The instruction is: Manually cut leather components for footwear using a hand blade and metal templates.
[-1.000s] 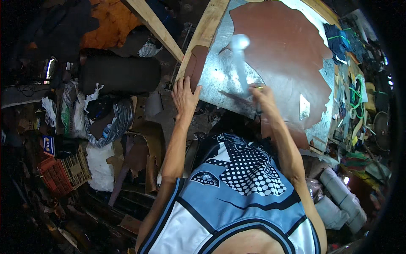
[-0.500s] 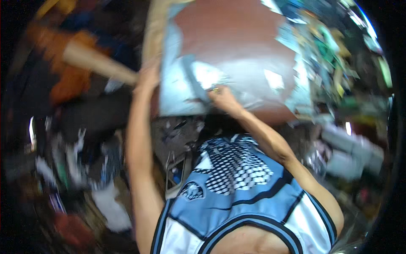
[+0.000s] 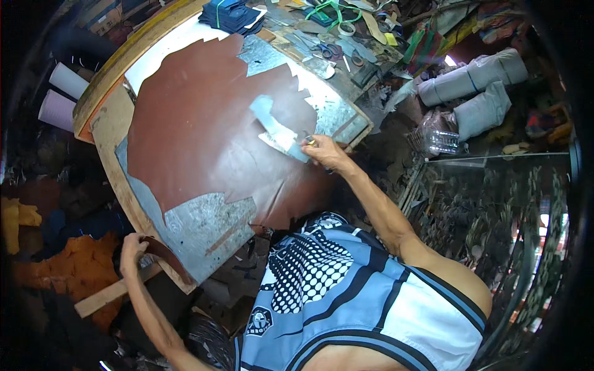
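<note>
A large brown leather hide [image 3: 210,123] with a jagged edge lies over a metal-topped work table [image 3: 213,226]. At the table's near left corner, my left hand [image 3: 132,252] is closed on the end of a narrow brown leather strip [image 3: 167,256], which curves along the edge. My right hand [image 3: 325,153], at the right part of the hide, has its fingers closed on a curved grey-blue template [image 3: 263,112]. A pale, shiny patch shows along the template's middle. Something small and dark also shows by those fingers, too small to name.
A tied stack of dark blue pieces [image 3: 230,15] stands at the far edge. Scissors [image 3: 328,52], a tape roll [image 3: 346,28] and scraps crowd the far right. A wooden bar [image 3: 114,290] juts out near my left hand. Wrapped rolls [image 3: 473,77] lie right.
The view has turned, and the table now appears slanted. My left hand now shows with a brown strip at the near left corner. My right hand and the template now appear farther right.
</note>
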A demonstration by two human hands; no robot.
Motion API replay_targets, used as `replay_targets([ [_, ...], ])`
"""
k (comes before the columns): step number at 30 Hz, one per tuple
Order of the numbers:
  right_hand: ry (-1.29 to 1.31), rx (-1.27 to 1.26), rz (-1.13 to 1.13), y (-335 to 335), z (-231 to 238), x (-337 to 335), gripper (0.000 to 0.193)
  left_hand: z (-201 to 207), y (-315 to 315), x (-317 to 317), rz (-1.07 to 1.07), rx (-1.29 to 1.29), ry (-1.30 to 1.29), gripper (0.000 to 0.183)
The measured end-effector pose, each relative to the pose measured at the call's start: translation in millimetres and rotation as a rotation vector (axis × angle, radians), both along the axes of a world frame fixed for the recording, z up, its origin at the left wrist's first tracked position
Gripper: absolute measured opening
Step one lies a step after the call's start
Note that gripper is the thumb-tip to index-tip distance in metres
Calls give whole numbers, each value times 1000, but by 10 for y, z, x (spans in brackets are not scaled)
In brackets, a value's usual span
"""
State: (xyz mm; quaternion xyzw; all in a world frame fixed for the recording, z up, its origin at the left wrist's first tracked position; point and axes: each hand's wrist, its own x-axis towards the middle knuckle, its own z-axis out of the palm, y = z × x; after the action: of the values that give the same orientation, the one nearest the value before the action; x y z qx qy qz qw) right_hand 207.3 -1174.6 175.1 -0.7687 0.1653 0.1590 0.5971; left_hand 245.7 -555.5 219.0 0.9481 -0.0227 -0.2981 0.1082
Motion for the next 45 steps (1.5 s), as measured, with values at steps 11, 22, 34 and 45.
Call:
replay_targets([
  [11,162,-67,213,-941,-499,859,28,1402,-3428,2583,-160,-489,-442,29],
  [22,252,101,373,-1017,-409,1046,26,-1069,-6017,3900,1085,-1188,-21,20],
  [34,292,258,292,-1102,-389,1055,23,-1015,-4615,2506,211,-275,-727,37],
  [45,-137,215,-62,-1365,-285,2279,23,-1360,-3566,-463,503,165,-607,62],
])
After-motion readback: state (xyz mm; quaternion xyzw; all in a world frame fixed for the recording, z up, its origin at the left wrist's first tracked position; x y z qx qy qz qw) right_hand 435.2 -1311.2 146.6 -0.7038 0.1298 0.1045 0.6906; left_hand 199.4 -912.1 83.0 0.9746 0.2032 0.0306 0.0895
